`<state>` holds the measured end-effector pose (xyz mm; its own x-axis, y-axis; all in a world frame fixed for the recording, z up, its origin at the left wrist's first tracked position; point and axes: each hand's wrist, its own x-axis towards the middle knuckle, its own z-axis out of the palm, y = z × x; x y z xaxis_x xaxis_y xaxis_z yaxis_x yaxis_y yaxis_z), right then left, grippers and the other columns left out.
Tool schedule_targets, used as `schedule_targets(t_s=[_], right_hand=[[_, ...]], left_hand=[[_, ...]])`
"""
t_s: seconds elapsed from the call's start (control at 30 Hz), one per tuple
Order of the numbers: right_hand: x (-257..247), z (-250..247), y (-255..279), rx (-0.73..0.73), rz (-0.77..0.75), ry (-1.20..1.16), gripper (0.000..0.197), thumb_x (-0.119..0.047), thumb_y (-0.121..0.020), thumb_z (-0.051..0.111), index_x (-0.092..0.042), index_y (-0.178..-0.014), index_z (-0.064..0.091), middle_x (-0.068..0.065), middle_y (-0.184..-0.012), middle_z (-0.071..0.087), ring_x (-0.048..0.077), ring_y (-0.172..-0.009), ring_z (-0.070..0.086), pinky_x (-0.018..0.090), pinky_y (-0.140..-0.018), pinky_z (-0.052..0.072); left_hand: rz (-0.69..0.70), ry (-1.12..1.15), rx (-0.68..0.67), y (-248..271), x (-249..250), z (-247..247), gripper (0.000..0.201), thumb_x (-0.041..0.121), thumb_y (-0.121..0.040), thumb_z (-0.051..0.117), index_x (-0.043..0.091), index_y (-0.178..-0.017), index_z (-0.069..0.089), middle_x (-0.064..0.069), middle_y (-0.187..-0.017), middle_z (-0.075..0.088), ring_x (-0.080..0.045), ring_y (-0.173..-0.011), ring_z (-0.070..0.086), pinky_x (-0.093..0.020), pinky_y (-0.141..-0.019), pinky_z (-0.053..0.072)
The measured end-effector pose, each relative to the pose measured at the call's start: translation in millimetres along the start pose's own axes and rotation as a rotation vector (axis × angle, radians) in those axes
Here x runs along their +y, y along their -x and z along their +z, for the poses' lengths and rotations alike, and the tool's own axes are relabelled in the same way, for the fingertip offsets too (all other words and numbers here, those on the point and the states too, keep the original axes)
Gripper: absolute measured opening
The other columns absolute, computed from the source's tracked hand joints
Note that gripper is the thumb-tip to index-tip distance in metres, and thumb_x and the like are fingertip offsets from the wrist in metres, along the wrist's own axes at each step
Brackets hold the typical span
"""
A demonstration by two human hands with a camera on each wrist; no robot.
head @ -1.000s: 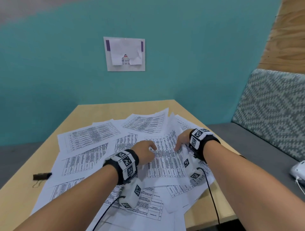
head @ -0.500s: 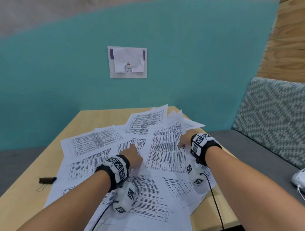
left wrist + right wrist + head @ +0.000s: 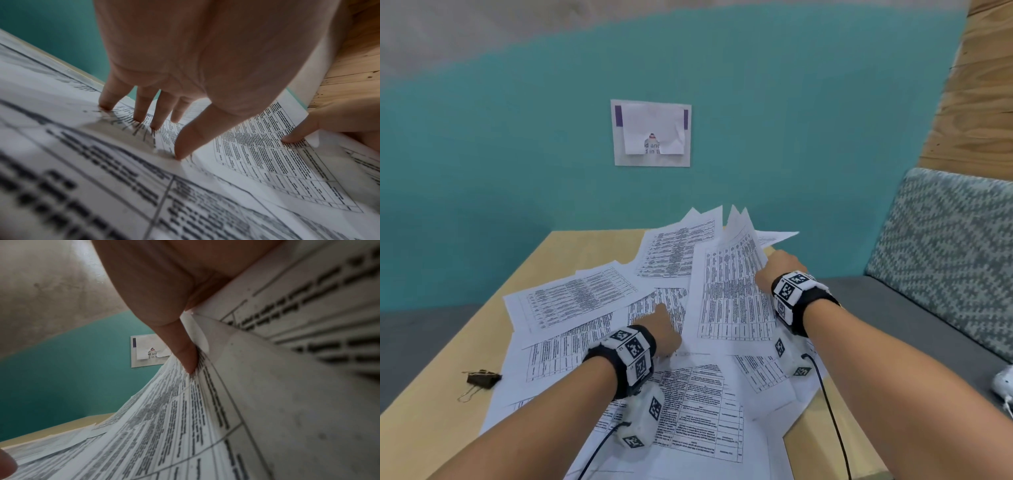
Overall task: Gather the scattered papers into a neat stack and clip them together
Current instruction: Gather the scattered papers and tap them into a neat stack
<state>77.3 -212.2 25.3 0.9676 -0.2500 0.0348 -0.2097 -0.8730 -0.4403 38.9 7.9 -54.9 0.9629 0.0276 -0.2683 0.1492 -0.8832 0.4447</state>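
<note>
Indoors, wooden table (image 3: 465, 404) against teal wall (image 3: 517, 171), left hand (image 3: 664, 329) spread on papers (image 3: 571, 301), right hand (image 3: 777, 270) pinching sheets (image 3: 729, 291)

Table far left: bare wood on the table (image 3: 571, 253), open to a hand between the far edge and the papers (image 3: 585, 298).
Table near left: bare strip, obstructed only by the binder clip (image 3: 482, 378), which lies just beside the paper edge.
Table centre: covered by overlapping sheets; the left hand (image 3: 666, 330) presses on them.
Table right: the right hand (image 3: 780, 270) holds lifted sheets tilted up, blocking passage across.
Right of the table: cushioned bench (image 3: 945, 246) stands near the edge.
</note>
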Motion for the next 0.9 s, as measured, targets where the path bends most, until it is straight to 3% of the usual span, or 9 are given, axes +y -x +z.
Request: schedule_targets(t_s=[0.07,0.27,0.4,0.6,0.7,0.77,0.9], right_hand=[[-1.0,-7.3,3.6,0.079,-0.026,-0.02,0.013,-0.015,-0.092,0.056,-0.01,-0.081,0.055,0.006,-0.074,0.057,0.029,-0.073,0.062,0.031,-0.063,0.051],[-4.7,-9.1,4.1,0.159,-0.044,0.066,0.026,-0.014,-0.092,0.057,-0.012,-0.069,0.046,0.004,-0.068,0.052,0.031,-0.071,0.061,0.031,-0.061,0.047],[-9.2,-14.8,4.6,0.165,-0.078,0.115,0.013,-0.014,-0.092,0.057,-0.009,-0.081,0.054,0.006,-0.076,0.057,0.031,-0.075,0.062,0.031,-0.064,0.049],[-21.2,-25.7,3.7,0.187,-0.122,0.172,0.017,-0.013,-0.091,0.058,-0.012,-0.076,0.048,0.006,-0.078,0.057,0.031,-0.077,0.061,0.034,-0.068,0.052],[-30.9,-31.5,4.4,0.213,-0.169,0.222,0.006,-0.013,-0.091,0.058,-0.008,-0.094,0.06,0.008,-0.086,0.061,0.031,-0.077,0.06,0.034,-0.067,0.051],[-39.1,-36.6,5.0,0.235,-0.209,0.244,0.015,-0.012,-0.09,0.058,-0.008,-0.104,0.065,0.008,-0.087,0.065,0.031,-0.076,0.061,0.032,-0.064,0.049],[-59.9,-55.4,9.1,0.294,-0.272,0.256,0.016,-0.012,-0.091,0.058,-0.009,-0.105,0.066,0.009,-0.089,0.066,0.032,-0.079,0.064,0.033,-0.064,0.051]], left_hand=[[0.009,-0.002,0.001,0.4,0.0,0.1,0.063,0.011,-0.094,0.047,0.012,-0.151,0.022,-0.005,-0.09,0.059,-0.022,-0.078,0.058,-0.03,-0.063,0.047],[0.019,-0.035,-0.005,4.8,2.5,-2.1,0.063,0.009,-0.095,0.048,0.01,-0.152,0.022,-0.002,-0.086,0.055,-0.019,-0.075,0.054,-0.027,-0.059,0.043],[0.012,-0.051,-0.014,7.8,4.4,-3.7,0.062,0.008,-0.095,0.047,0.009,-0.151,0.022,-0.001,-0.081,0.051,-0.017,-0.069,0.05,-0.024,-0.054,0.039],[0.009,-0.063,-0.013,10.5,6.8,-4.4,0.061,0.008,-0.095,0.047,0.009,-0.151,0.023,-0.001,-0.082,0.052,-0.016,-0.07,0.051,-0.025,-0.056,0.04],[0.009,-0.057,-0.014,11.5,7.5,-5.0,0.062,0.006,-0.093,0.047,0.008,-0.15,0.024,-0.002,-0.084,0.054,-0.019,-0.073,0.053,-0.025,-0.055,0.042],[0.013,-0.055,-0.017,12.6,7.7,-5.5,0.063,0.007,-0.094,0.047,0.008,-0.152,0.022,-0.002,-0.084,0.055,-0.018,-0.072,0.054,-0.024,-0.054,0.042],[0.018,-0.064,-0.01,15.0,8.6,-6.9,0.061,0.011,-0.097,0.047,0.008,-0.152,0.022,-0.001,-0.082,0.052,-0.014,-0.067,0.05,-0.023,-0.053,0.04]])
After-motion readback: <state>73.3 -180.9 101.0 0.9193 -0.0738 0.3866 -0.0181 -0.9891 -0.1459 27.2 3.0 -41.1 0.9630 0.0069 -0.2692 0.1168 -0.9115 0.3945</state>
